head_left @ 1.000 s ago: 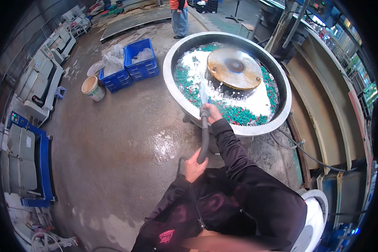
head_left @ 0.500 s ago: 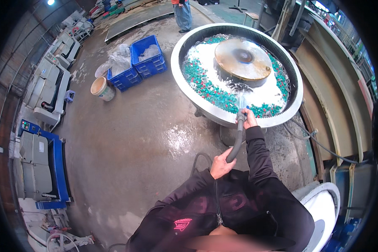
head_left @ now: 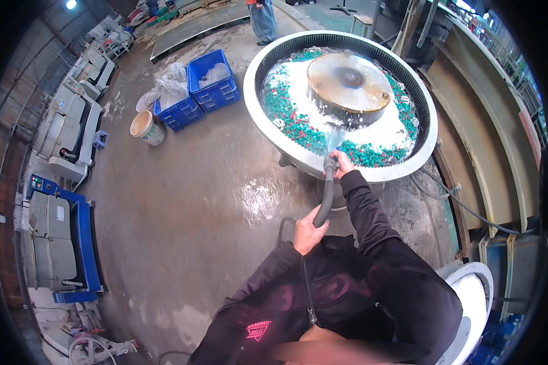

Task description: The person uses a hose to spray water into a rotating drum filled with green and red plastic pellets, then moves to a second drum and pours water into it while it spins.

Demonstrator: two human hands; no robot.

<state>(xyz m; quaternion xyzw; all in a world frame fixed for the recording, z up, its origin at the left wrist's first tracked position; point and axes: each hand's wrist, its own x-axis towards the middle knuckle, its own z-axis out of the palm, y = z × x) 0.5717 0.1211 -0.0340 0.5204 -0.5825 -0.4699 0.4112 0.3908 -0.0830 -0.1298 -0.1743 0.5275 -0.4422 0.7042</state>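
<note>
A thick grey hose (head_left: 326, 198) runs up through both my hands. My left hand (head_left: 309, 232) is wrapped round its lower stretch, in front of my jacket. Near the nozzle, my right hand (head_left: 343, 164) grips the hose by the tub's front rim. Water sprays from the nozzle into a big round tub (head_left: 268, 131) with a pale rim and a ribbed dark inner wall. Small green and red pieces (head_left: 371, 155) lie in a ring in it, with white foam (head_left: 298, 100) among them. A stained round metal hub (head_left: 347, 79) rises from the middle.
Two blue crates (head_left: 213, 82) with clear plastic bags and a pale bucket (head_left: 147, 128) stand on the wet floor to the left. Machines (head_left: 58, 237) line the left wall. Rusty steel beams (head_left: 487, 128) rise at right. A white-lined tub (head_left: 469, 304) is beside me; a person (head_left: 263, 24) stands beyond.
The hose nozzle and both my hands have shifted left along the tub's front rim. The spray now falls farther left, and my grip stays on the hose.
</note>
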